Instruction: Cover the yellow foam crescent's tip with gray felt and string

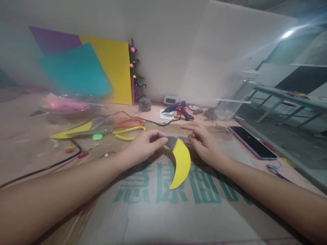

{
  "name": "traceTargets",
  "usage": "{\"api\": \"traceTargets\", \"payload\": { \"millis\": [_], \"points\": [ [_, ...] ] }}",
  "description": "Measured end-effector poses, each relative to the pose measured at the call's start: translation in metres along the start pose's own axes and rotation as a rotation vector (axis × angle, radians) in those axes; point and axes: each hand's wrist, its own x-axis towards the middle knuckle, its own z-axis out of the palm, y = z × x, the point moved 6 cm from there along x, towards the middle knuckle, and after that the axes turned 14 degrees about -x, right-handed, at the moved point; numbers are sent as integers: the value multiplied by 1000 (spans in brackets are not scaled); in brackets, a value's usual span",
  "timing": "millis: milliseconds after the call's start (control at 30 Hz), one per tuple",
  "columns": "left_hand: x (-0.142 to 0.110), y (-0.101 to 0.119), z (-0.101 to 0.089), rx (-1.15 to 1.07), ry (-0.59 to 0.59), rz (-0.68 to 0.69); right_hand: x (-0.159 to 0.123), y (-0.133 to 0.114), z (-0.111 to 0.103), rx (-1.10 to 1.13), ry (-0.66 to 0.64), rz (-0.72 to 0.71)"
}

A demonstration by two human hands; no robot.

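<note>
A yellow crescent-shaped piece, likely craft foam, hangs point down over the worktop, with a dark grey part at its upper end. My left hand pinches the edge of that grey part between thumb and fingers. To the right, my right hand is apart from the crescent, its index finger stretched out and the others bent loosely. A thin dark strand shows between the grey part and the right hand; whether the fingers touch it I cannot tell. Beneath lies a pale sheet with green printed characters.
A glue gun rests at the back beside a small white digital clock. Scissors with orange and yellow handles lie left, near a black cord. At right are a phone and a clear container. Coloured sheets lean behind.
</note>
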Motion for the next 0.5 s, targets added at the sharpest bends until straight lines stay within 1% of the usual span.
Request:
{"api": "traceTargets", "payload": {
  "millis": [100, 167, 200, 233, 367, 433, 500],
  "points": [
    [1, -2, -2, -39, 22, -25, -2, 12, -5, 165, 72, 188],
    [2, -1, -3, -48, 37, -8, -4, 12, -10, 261, 113, 224],
    [2, 0, -3, -47, 46, 5, -4, 11, -11, 276, 101, 216],
    [2, 1, -4, -46, 55, 15, -4, 8, -11, 264, 66, 205],
    [0, 4, -3, -21, 61, 29, -5, -4, -2, 124, -165, 191],
    [-2, 5, 0, 13, 46, 35, -7, -10, 2, 86, -228, 176],
    [-4, 8, 3, 66, 19, 54, -8, -15, 5, 79, -252, 165]
  ]
}}
